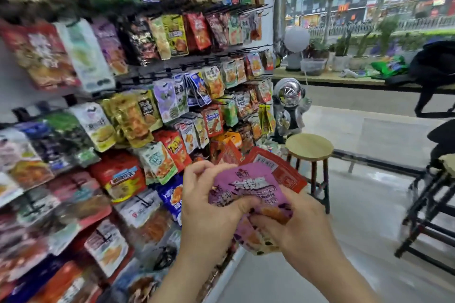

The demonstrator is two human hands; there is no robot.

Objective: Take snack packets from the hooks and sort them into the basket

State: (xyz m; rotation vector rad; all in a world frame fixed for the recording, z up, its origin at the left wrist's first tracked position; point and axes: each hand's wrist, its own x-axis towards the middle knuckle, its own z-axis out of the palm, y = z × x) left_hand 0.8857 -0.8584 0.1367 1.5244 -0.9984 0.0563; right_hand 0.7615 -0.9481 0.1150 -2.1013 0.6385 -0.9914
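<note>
I see my left hand [209,206] and right hand [290,224] both gripping a crumpled purple snack packet [248,194] — white lettering, orange food print — held in front of the hook rack [147,76]. Its long axis runs upper left to lower right; a red packet [278,167] sits behind it.

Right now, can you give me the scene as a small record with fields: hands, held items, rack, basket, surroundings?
left hand: closed on the purple foil snack packets
right hand: grips the same purple packets from below
also held: red foil packet, behind the purple ones
rack: black wire hook rack on the left, full of hanging packets
basket: not in view
surroundings: round wooden stool ahead; silver astronaut figure behind it
</note>
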